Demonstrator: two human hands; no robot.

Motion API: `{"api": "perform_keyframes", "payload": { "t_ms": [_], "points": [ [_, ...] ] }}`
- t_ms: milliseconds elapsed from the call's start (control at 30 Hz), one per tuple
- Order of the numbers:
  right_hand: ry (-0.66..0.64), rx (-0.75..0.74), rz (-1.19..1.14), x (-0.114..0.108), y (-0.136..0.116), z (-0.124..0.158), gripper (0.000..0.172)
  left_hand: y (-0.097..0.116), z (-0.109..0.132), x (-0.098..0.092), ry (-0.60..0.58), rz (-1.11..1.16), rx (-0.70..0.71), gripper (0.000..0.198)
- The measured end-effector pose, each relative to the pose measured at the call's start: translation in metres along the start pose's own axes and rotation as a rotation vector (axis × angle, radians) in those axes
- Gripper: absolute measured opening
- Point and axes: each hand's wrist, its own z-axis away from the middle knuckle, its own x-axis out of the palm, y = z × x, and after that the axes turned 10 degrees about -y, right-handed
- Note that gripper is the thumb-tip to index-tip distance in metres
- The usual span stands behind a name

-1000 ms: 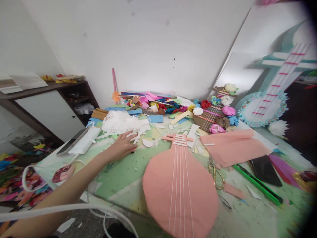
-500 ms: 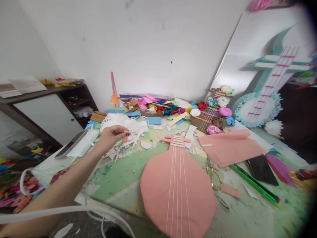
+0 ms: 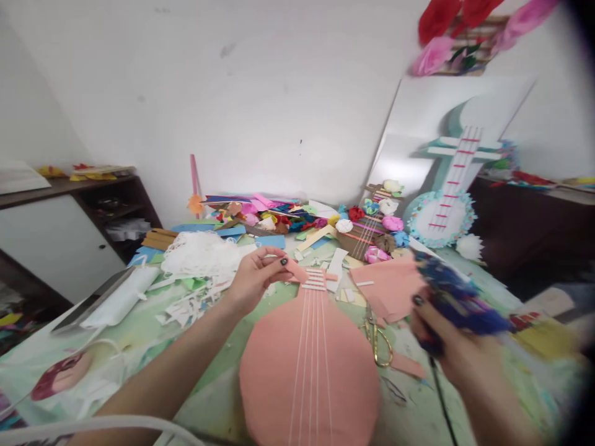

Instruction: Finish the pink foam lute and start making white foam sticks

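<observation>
A salmon-pink paper instrument (image 3: 309,365) with white strings lies on the green table in front of me. My left hand (image 3: 255,280) hovers just above its neck end, pinching a small pink paper strip (image 3: 297,272) between thumb and fingers. My right hand (image 3: 446,344) is raised at the right, blurred by motion, closed round a dark blue tool (image 3: 458,303) with a black cord hanging from it. Gold-handled scissors (image 3: 379,337) lie between the instrument and my right hand.
A pink paper sheet (image 3: 388,285) lies right of the neck. White shreds (image 3: 199,254) and coloured paper scraps (image 3: 269,214) pile up at the back. A flower-covered brown model (image 3: 372,226) and a large teal-and-white model (image 3: 441,204) stand at the back right. A cabinet (image 3: 69,235) stands left.
My left hand rose from the white scraps with a small pink piece and moved right to the instrument's neck. My right hand has come into view holding the blue tool.
</observation>
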Motion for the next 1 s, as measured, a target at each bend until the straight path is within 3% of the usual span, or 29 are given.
{"api": "perform_keyframes", "payload": {
  "t_ms": [133, 200, 367, 533, 667, 733, 1000],
  "points": [
    [-0.063, 0.149, 0.089, 0.040, 0.021, -0.027, 0.034, -0.023, -0.009, 0.040, -0.092, 0.024, -0.035, 0.030],
    [-0.104, 0.120, 0.030, 0.054, 0.030, -0.031, 0.035, -0.034, -0.013, 0.052, -0.120, 0.008, -0.043, 0.031],
    [-0.184, 0.117, -0.018, 0.060, 0.046, -0.028, 0.025, -0.053, -0.020, 0.068, -0.177, -0.109, -0.050, 0.029],
    [-0.160, 0.100, -0.006, 0.053, 0.053, -0.027, 0.023, -0.065, -0.025, 0.069, -0.311, -0.302, 0.031, 0.025],
    [-0.133, 0.036, -0.103, 0.055, 0.059, -0.027, 0.026, -0.069, -0.029, 0.062, -0.389, -0.702, 0.454, 0.014],
    [-0.109, 0.015, -0.109, 0.057, 0.063, -0.027, 0.027, -0.070, -0.031, 0.058, -0.400, -0.819, 0.599, 0.013],
    [-0.087, 0.031, -0.017, 0.055, 0.061, -0.024, 0.023, -0.075, -0.030, 0.044, -0.477, -1.091, 0.669, 0.022]
  ]
}}
